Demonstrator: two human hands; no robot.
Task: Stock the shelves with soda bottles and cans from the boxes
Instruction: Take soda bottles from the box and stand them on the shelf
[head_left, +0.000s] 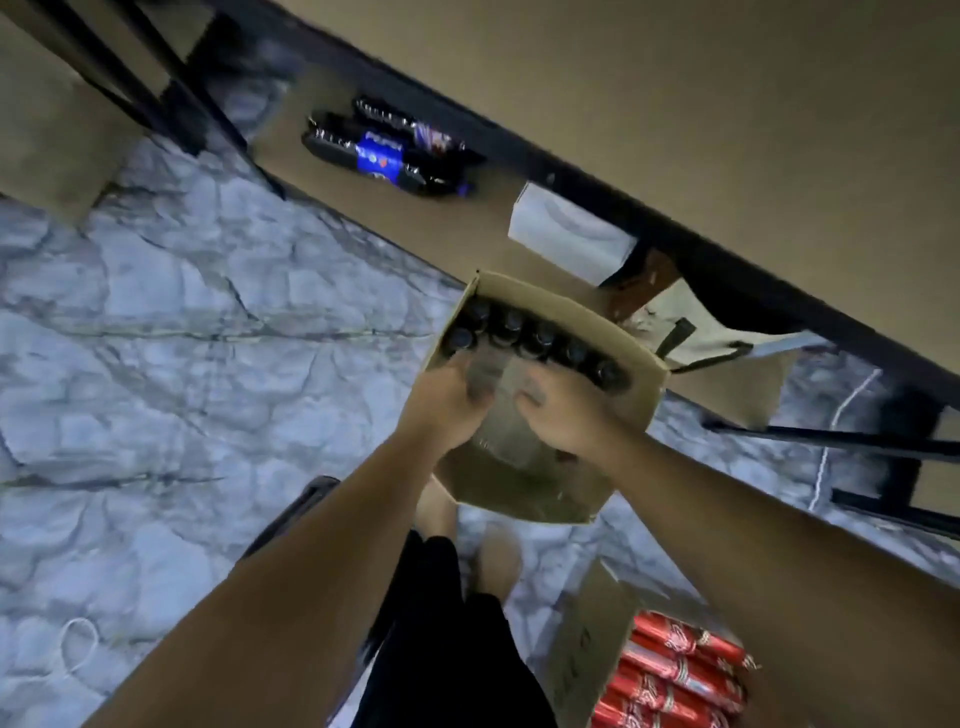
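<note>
Looks like a small shop or its stockroom. Dark metal shelving (519, 153) with brown boards, a few cola bottles (387, 150) lying on the low shelf (457, 234) near a white box (571, 239). Grey stone-patterned floor (182, 338). An open cardboard box (524, 488) packed with dark-capped bottles (540, 338), a second box (587, 639) holding red cans (675, 670).

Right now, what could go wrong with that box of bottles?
1. The cardboard box holds a row of dark bottles, and the left hand and right hand meet only at its near side. It could tip, or the card could tear.
2. A white cord lies on the floor beside the shelf, a possible trip.
</note>
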